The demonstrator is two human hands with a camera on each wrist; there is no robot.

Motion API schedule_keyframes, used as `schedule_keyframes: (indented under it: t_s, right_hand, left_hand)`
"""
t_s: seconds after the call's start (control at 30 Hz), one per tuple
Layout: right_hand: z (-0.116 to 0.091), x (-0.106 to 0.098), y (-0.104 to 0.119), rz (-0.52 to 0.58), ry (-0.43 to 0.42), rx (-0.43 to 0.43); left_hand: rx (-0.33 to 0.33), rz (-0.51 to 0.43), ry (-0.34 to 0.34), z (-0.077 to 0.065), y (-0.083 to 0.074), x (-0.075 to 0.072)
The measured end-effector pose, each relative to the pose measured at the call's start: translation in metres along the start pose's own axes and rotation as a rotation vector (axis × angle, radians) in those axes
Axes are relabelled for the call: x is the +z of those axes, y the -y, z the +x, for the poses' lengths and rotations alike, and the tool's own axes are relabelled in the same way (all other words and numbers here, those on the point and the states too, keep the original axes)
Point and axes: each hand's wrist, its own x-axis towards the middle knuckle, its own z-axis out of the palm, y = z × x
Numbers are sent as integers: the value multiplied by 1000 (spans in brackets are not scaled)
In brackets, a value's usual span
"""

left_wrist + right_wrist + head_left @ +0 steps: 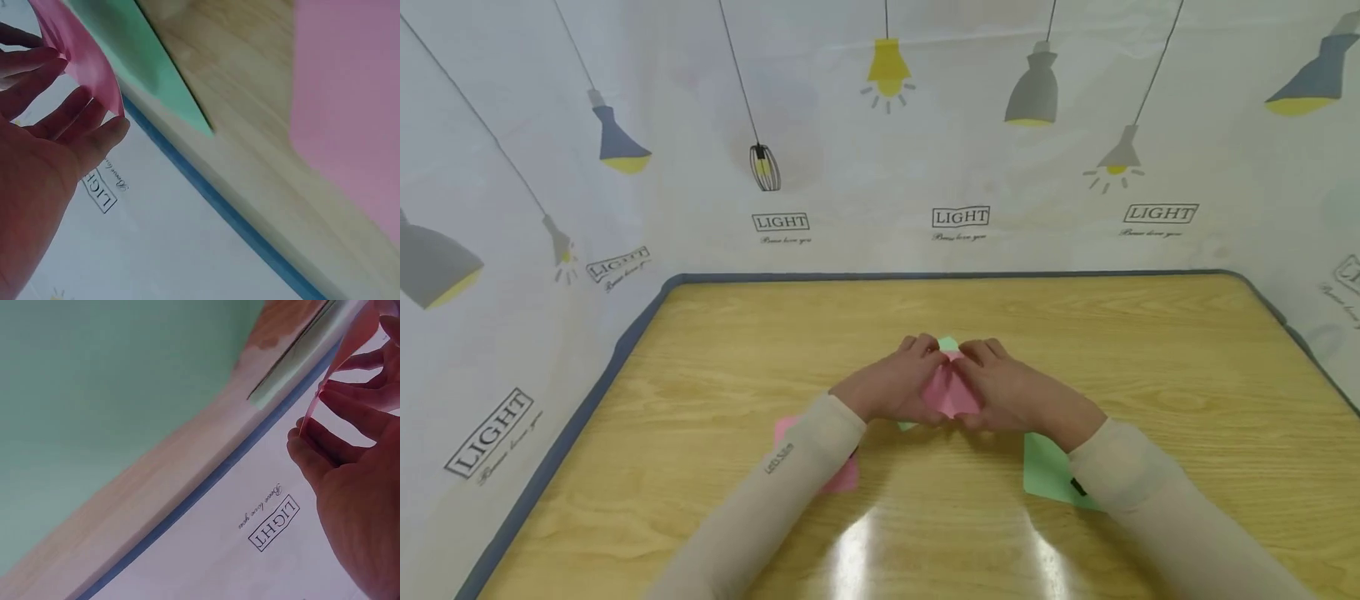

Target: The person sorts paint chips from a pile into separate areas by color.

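A piece of pink paper (951, 398) is held up between both hands, bent and creased along its middle. My left hand (891, 385) pinches its left side between thumb and fingers; in the left wrist view the pink paper (94, 62) curves between the fingertips. On the opposite side, my right hand (1011, 387) pinches the edge, and the right wrist view shows the pink paper (353, 340) nearly edge-on. Behind and below it lies a piece of green paper (948, 342), mostly hidden by the hands. Its pointed corner shows as green paper (156, 75) in the left wrist view.
A pink sheet (847, 479) lies partly under the left forearm. Under the right forearm is a green sheet (1047, 471) with a small black mark (1078, 486). The wooden table (760, 333) meets a lamp-printed white cloth (850, 167) along a blue border.
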Motion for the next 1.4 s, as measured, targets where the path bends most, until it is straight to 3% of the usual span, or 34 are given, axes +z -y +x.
schedule_keyframes:
  t_s: [0.17, 0.33, 0.83, 1.1, 1.23, 1.4]
  right_hand:
    - [7, -7, 14, 112, 6, 14]
    - [16, -8, 32, 166, 31, -21]
    - [42, 7, 70, 140, 67, -124]
    - [60, 24, 103, 56, 106, -205]
    - [64, 29, 113, 43, 150, -196]
    - [65, 32, 116, 20, 161, -192]
  left_hand:
    - [-6, 6, -52, -24, 3, -11]
    - [-50, 54, -57, -51, 2, -17]
    - [-75, 83, -154, -104, 17, -11]
    - [-146, 9, -136, -144, 28, -2]
    - [-180, -43, -125, -154, 32, 3]
    - [-206, -80, -113, -155, 31, 9]
